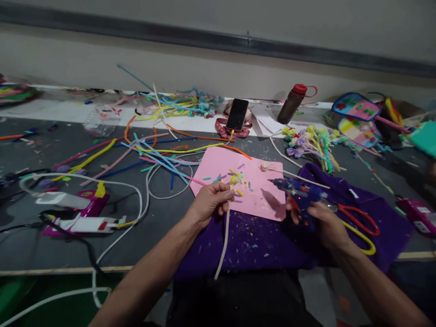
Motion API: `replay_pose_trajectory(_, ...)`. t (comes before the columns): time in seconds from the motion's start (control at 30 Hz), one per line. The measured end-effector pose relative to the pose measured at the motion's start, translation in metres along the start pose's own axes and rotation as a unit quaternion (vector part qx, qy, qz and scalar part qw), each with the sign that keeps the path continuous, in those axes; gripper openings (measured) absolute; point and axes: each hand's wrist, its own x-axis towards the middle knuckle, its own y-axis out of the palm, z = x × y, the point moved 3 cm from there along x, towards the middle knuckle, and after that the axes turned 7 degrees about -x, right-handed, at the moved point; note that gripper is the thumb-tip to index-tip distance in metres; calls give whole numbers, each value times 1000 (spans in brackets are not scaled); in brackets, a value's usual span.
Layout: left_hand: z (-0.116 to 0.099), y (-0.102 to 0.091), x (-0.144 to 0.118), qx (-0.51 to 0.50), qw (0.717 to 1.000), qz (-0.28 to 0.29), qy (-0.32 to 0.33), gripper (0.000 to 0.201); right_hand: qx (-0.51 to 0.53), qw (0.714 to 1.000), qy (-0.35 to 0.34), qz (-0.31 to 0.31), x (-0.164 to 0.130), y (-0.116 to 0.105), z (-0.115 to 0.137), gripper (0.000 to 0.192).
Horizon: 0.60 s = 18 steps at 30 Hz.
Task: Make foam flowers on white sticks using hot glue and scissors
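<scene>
My left hand [214, 202] pinches a cream pipe cleaner [225, 243] near its top, and its long end hangs down over the purple cloth [262, 247]. A small yellowish tuft shows just above my fingertips. In my right hand [327, 225] is a blue glue gun [301, 193], its nozzle pointing left over the pink sheet [211, 163]. Short cut bits in several colours lie scattered on that sheet. Another cream pipe cleaner with a curled head [267, 167] rests across the sheet's upper right. Scissors [361, 220] with red and yellow handles lie beside my right hand.
Loose coloured pipe cleaners [160, 152] spread over the left of the dark table. A phone [237, 114] and a bottle [292, 104] stand near the wall. Bundled pipe-cleaner flowers [315, 145] lie at right. A white cable [141, 204] and plugged power adapters [88, 225] occupy the left.
</scene>
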Motion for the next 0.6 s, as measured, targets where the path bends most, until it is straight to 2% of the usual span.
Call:
replay_pose_trajectory(0.07,0,1,0,-3,1000,-1,3,23,47,999,5,-11,-4,6,2,37)
replay_pose_trajectory(0.13,0,2,-1,-6,1000,1,5,24,49,999,7,2,-9,17,7,37)
replay_pose_trajectory(0.33,0,2,-3,3,1000,-3,10,24,-35,993,-68,93,-10,54,27,37)
replay_pose_trajectory(0.6,-3,3,-6,3,1000,-4,30,23,-39,992,-90,84,-4,74,33,37)
